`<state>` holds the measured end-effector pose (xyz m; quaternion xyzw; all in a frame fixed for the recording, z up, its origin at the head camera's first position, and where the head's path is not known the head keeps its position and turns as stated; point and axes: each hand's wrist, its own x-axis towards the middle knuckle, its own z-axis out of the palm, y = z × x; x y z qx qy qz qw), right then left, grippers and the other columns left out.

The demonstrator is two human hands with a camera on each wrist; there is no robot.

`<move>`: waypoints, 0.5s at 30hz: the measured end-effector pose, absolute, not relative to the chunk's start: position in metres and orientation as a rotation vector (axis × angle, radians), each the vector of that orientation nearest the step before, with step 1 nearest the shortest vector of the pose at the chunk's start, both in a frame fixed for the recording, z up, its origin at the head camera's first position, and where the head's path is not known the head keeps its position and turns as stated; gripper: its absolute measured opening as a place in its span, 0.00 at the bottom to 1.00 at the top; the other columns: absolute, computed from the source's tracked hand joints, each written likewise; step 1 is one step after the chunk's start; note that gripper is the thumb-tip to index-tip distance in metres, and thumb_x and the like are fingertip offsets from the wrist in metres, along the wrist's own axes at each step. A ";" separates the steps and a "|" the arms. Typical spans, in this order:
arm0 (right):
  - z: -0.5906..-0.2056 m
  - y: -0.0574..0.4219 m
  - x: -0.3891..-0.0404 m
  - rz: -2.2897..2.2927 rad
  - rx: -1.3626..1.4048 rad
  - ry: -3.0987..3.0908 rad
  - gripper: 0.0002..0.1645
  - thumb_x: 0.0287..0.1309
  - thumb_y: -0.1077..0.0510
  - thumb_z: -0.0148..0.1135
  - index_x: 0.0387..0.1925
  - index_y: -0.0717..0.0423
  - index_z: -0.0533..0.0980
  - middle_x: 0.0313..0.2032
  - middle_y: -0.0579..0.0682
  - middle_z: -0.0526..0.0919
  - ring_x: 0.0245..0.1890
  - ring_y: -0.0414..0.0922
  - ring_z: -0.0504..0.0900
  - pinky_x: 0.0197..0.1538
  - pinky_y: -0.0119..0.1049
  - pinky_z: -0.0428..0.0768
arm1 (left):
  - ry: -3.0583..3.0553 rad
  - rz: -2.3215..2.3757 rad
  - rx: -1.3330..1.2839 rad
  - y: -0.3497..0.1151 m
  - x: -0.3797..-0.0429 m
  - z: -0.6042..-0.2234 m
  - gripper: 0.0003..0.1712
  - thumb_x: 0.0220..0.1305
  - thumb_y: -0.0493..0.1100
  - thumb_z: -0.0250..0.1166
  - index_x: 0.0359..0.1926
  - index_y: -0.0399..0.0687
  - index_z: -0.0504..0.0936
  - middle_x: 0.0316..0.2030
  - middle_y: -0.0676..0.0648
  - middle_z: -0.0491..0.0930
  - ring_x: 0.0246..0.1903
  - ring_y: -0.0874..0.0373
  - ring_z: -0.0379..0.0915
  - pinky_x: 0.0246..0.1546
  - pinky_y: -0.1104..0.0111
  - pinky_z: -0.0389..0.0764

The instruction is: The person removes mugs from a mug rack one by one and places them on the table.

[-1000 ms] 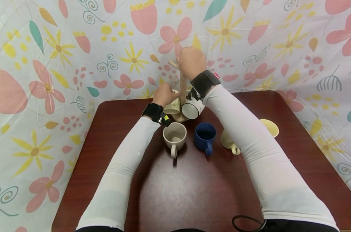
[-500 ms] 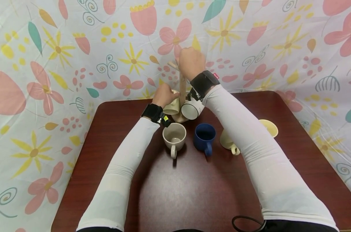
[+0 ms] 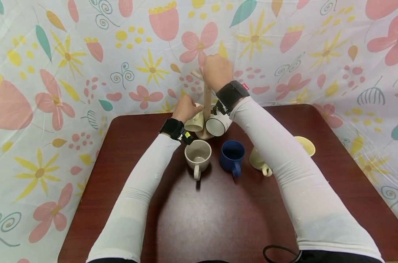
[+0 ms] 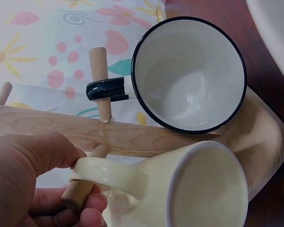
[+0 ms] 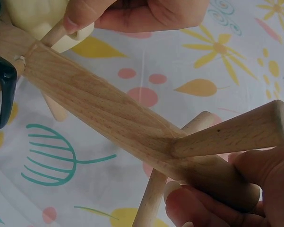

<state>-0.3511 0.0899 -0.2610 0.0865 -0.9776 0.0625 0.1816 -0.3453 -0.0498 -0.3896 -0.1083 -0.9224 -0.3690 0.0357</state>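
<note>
At the back of the table stands a wooden mug tree [image 3: 207, 100], its top end gripped by my right hand [image 3: 217, 71]. My left hand [image 3: 186, 107] pinches the handle of a pale yellow mug [image 4: 153, 172]. That handle is around a lower peg [image 4: 77, 196], whose end pokes out past it. On the opposite side of the post, a white enamel mug [image 4: 189, 75] with a black rim hangs by its black handle from another peg [image 4: 99, 71]. Both hung mugs tilt with their mouths outward. In the right wrist view, my thumb and fingers wrap the post below an upper peg [image 5: 245, 130].
In front of the mug tree stand a beige mug [image 3: 198, 155], a blue mug [image 3: 232, 155] and a pale yellow mug [image 3: 259, 160]. A yellow cup [image 3: 306, 145] is partly behind my right sleeve. A floral cloth [image 3: 146, 47] hangs behind the brown table [image 3: 126, 146].
</note>
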 end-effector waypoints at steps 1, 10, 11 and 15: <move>-0.261 0.090 -0.351 0.177 0.242 -2.765 0.26 0.77 0.43 0.54 0.38 0.61 0.83 0.39 0.59 0.88 0.38 0.57 0.87 0.40 0.53 0.86 | -2.835 -1.132 -0.332 -0.050 -0.345 -0.390 0.33 0.65 0.45 0.70 0.09 0.50 0.61 0.09 0.56 0.53 0.09 0.63 0.48 0.14 0.70 0.53; -0.259 0.090 -0.351 0.200 0.235 -2.783 0.25 0.77 0.45 0.53 0.40 0.62 0.83 0.40 0.59 0.88 0.39 0.57 0.88 0.41 0.53 0.86 | -2.849 -1.142 -0.316 -0.052 -0.346 -0.388 0.31 0.64 0.42 0.68 0.09 0.50 0.61 0.09 0.56 0.53 0.10 0.63 0.47 0.15 0.70 0.52; -0.259 0.090 -0.351 0.201 0.235 -2.784 0.25 0.78 0.45 0.53 0.40 0.62 0.83 0.40 0.59 0.88 0.39 0.57 0.88 0.41 0.53 0.86 | -2.852 -1.140 -0.310 -0.053 -0.346 -0.388 0.31 0.64 0.43 0.69 0.09 0.50 0.62 0.09 0.56 0.53 0.10 0.63 0.47 0.15 0.70 0.52; -0.259 0.090 -0.352 0.203 0.243 -2.790 0.25 0.78 0.45 0.52 0.41 0.63 0.83 0.41 0.60 0.88 0.40 0.58 0.88 0.41 0.54 0.86 | -2.854 -1.130 -0.293 -0.054 -0.346 -0.387 0.32 0.64 0.45 0.70 0.09 0.50 0.62 0.09 0.56 0.53 0.09 0.63 0.47 0.14 0.70 0.52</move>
